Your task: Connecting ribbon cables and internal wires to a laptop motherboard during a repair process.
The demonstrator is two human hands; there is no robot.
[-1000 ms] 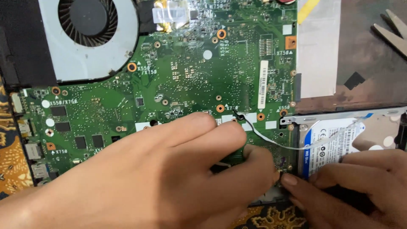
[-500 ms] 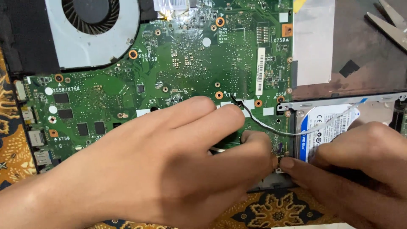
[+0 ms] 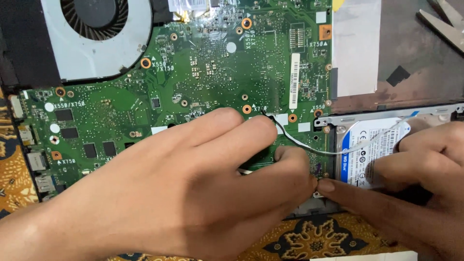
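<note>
Over the lower edge of the green motherboard [image 3: 203, 72], the left hand [image 3: 193, 193] pinches something hidden under its fingers; the right hand [image 3: 415, 179] rests curled on the hard drive [image 3: 367, 145], fingertip meeting the left, grip unclear

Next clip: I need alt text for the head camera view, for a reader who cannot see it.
Two bare hands meet at the lower edge of a green circuit board: the left hand lies across it, and a right hand fingertip touches the left's fingers beside a hard drive. A cooling fan sits top left, over a patterned cloth.
</note>
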